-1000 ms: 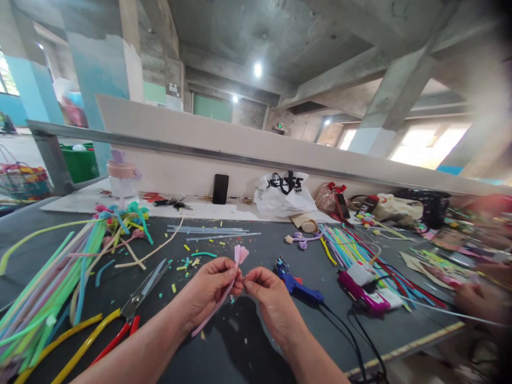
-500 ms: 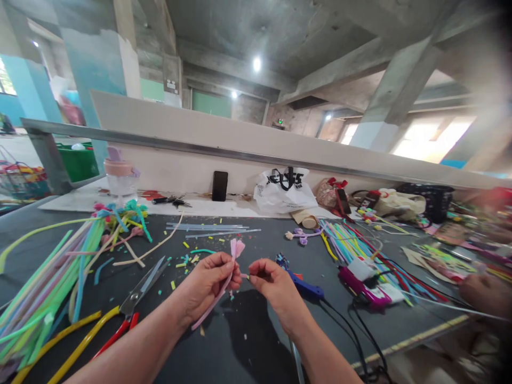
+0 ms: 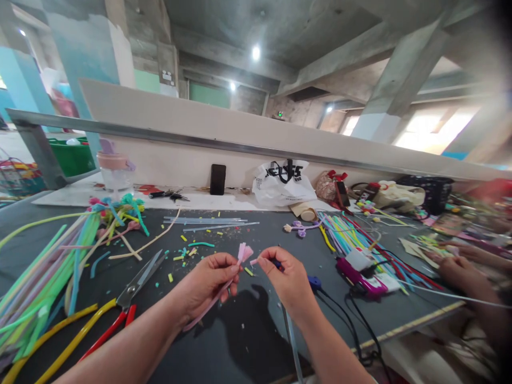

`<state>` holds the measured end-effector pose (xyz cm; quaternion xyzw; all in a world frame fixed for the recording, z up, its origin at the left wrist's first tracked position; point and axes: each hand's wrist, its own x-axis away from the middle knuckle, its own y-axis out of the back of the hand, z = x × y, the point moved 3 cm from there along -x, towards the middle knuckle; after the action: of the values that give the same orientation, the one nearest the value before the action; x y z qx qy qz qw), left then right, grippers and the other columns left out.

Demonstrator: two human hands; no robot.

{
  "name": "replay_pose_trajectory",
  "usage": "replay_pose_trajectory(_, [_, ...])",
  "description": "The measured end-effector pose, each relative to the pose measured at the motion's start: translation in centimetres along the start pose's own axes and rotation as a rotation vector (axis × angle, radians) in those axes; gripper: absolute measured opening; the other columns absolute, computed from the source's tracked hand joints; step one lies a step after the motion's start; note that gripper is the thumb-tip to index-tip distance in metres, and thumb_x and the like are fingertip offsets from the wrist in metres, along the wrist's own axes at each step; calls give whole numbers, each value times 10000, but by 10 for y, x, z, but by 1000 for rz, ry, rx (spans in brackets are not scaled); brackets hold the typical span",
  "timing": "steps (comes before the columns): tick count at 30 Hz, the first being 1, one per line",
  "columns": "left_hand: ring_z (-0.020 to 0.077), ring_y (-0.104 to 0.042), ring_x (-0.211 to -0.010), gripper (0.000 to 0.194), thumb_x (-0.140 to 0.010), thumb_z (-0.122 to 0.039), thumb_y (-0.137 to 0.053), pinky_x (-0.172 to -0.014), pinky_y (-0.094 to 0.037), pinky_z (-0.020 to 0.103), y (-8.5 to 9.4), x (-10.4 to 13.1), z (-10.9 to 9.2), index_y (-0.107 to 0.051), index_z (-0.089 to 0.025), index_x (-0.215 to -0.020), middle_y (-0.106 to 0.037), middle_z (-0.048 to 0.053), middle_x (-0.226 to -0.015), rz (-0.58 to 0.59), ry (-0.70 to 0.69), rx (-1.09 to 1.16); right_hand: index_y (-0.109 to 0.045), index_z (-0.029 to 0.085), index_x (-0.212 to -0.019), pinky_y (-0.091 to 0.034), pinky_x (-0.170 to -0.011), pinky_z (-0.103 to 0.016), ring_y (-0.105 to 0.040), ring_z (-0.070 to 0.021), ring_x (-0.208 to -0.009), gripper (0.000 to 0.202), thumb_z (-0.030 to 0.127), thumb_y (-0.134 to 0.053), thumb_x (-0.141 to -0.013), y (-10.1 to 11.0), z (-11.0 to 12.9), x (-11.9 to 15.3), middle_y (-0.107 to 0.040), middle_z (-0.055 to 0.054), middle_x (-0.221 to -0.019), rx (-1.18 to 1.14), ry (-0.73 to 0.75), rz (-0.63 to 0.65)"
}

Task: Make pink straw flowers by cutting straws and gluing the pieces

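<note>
Centre-low in the frame, the left hand [image 3: 206,282] pinched a slender pink flared-tipped strip [image 3: 244,253]; the right hand [image 3: 286,274] pinched a short pink piece [image 3: 254,261]. The strip seemed light, soft, best held below its flare.

Head cam, close, fwd & down over tbl [image 3: 208,354] (ceiling [image 3: 230,24] incl.)

You can read no word for certain: on the white bag [image 3: 283,196] by the tabletop [image 3: 266,237]'s far edge, a black handle [image 3: 286,173] crosses the bold lettering [image 3: 296,172], and the smaller print [image 3: 258,183] blurs. The green sign [image 3: 280,114] beyond is too small.
</note>
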<state>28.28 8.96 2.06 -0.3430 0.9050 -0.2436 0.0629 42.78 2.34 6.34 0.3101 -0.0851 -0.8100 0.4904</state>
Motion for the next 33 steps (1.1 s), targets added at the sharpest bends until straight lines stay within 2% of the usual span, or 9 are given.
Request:
replay_pose_trajectory(4, [41,-485,-422,178,-702,-276,-665,-326,-278,115,-3,3,1,-560,-133,-709,-537,-23,-572,-9,12,-86,-615,204,-678,-360,-660,-267,-535,-144,-640,116,266,-572,-766,5,8,1,-606,8,-652,210,170,-27])
replay_pose_trajectory(8, [47,-492,-449,181,-691,-285,-665,-334,-262,116,-6,5,0,-567,-136,-721,-539,-21,-584,-34,20,-174,-617,212,-675,-334,-755,-307,-560,-147,-661,85,228,-599,-757,4,11,2,-617,16,-640,309,250,-37])
replay_pose_trajectory(11, [35,-440,-400,175,-710,-292,-639,-340,-260,122,-7,5,1,-569,-134,-741,-544,-22,-543,-27,32,-244,-611,209,-673,-306,-801,-327,-567,-139,-659,73,201,-613,-746,3,10,2,-623,24,-640,347,288,-18])
replay_pose_trajectory(14, [21,-387,-348,178,-730,-302,-615,-338,-240,128,-7,5,2,-565,-134,-758,-554,-22,-514,-19,40,-287,-606,213,-671,-277,-828,-336,-572,-131,-672,83,178,-611,-747,3,8,3,-631,34,-649,379,310,12])
replay_pose_trajectory(20, [20,-389,-351,173,-723,-297,-616,-342,-234,130,-6,5,2,-572,-135,-771,-553,-27,-511,-18,30,-291,-620,229,-688,-257,-850,-339,-573,-134,-702,99,175,-589,-765,3,6,2,-642,32,-685,390,296,77])
replay_pose_trajectory(33, [19,-377,-326,199,-682,-304,-637,-333,-214,136,-11,8,-2,-549,-138,-748,-536,-44,-483,-70,69,-306,-617,231,-687,-254,-854,-338,-550,-139,-691,91,220,-577,-768,1,1,2,-636,20,-684,464,325,107])
